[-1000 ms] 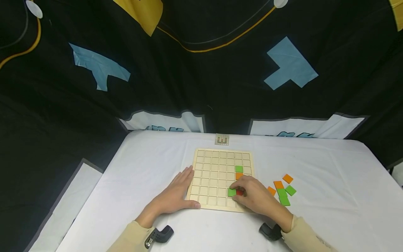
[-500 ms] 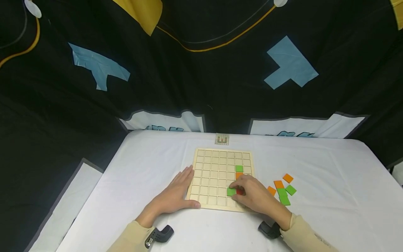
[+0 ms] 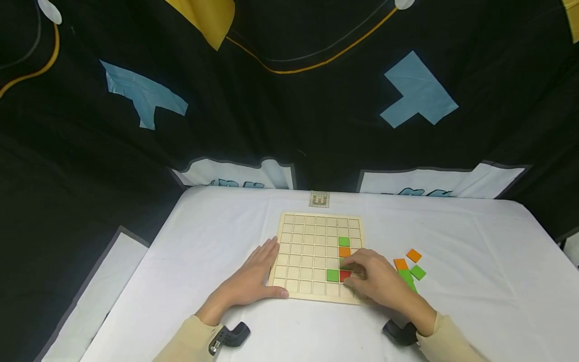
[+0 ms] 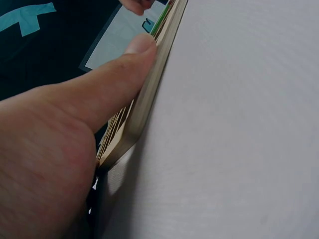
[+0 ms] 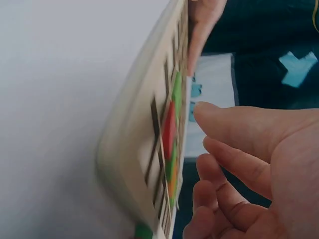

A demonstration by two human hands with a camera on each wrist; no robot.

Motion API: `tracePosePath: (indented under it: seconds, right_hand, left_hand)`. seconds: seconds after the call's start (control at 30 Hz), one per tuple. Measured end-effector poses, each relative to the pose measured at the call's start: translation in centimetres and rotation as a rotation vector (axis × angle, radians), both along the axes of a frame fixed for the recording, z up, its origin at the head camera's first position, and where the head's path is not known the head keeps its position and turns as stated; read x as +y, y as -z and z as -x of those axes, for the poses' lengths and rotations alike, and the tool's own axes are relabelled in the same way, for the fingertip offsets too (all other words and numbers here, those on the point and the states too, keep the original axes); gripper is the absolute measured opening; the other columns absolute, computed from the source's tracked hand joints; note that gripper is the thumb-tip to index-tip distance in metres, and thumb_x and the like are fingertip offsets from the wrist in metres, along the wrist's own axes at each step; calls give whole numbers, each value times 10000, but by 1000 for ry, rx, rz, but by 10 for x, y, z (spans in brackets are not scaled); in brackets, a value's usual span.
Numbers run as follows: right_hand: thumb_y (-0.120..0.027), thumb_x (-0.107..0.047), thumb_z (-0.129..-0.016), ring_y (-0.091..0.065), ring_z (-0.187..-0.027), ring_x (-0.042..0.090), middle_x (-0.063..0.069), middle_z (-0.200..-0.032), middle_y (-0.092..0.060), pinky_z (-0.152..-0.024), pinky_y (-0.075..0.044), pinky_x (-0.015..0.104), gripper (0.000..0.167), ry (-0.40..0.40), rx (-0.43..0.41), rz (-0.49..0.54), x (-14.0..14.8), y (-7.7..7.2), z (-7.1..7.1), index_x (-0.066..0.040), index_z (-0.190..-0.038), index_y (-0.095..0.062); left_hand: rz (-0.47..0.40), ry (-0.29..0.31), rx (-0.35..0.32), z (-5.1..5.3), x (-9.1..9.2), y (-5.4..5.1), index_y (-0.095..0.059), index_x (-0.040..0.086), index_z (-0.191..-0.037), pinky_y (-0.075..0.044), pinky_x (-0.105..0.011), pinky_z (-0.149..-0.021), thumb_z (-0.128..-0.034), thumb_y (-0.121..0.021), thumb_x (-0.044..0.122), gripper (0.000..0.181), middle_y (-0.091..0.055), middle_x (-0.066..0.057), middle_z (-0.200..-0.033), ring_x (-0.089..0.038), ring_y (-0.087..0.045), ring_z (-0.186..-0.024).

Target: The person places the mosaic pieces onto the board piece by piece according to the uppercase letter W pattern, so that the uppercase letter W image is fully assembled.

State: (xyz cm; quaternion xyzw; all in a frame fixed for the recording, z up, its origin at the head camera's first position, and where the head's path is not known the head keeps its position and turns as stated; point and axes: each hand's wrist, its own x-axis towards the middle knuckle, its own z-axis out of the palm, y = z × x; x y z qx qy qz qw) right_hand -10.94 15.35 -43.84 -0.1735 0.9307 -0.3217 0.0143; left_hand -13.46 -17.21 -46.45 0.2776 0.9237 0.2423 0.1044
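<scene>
A wooden grid board (image 3: 303,250) lies on the white table. In its right part sit a green tile (image 3: 332,275), a red tile (image 3: 345,276), an orange tile (image 3: 344,252) and another green tile (image 3: 344,241); one more green tile is partly hidden by fingers. My left hand (image 3: 251,276) rests along the board's left edge, fingers straight, thumb on the near-left corner. Over the board's right side hovers my right hand (image 3: 382,281), its fingers loosely bent; the right wrist view shows this hand (image 5: 249,169) with nothing between thumb and fingertips, apart from the red tile (image 5: 169,130).
Loose tiles lie right of the board, among them an orange tile (image 3: 413,255) and a green tile (image 3: 418,272). A small patterned card (image 3: 319,199) is behind the board. A dark curtain (image 3: 289,125) hangs beyond the table (image 3: 470,251).
My right hand has let go of the green tile left of the red one and moved a little to the right. The left hand has stayed in place.
</scene>
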Motion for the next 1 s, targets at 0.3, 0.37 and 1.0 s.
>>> tracePosePath:
  seconds: [0.3, 0.37, 1.0]
  right_hand:
    - [-834, -109, -818, -543, -785, 167, -7, -1002, -664, -603, -469, 244, 313, 69, 16, 82, 38, -12, -4, -131, -1115, -738]
    - [-836, -114, -817, -530, -768, 167, 2, -987, -656, -597, -450, 246, 317, 87, 18, 85, 44, -14, -5, -124, -1118, -738]
    - [-839, -177, -831, -568, -841, 139, -57, -969, -668, -674, -488, 222, 290, 200, 15, 78, 91, -2, -22, -123, -1099, -742]
  left_hand:
    - [0, 2, 1, 1, 0, 1, -111, -49, -1584, -47, -468, -1249, -809, -685, 683, 1211, -15, -156, -1680, -286, 2, -1546]
    - [1, 3, 0, 1, 0, 1, -106, -48, -1585, -48, -467, -1249, -809, -685, 684, 1214, -11, -155, -1680, -286, 4, -1546]
    - [-11, -1, -1, 1, 0, 1, -110, -49, -1584, -48, -467, -1248, -806, -690, 683, 1216, -15, -154, -1680, -287, -1, -1546]
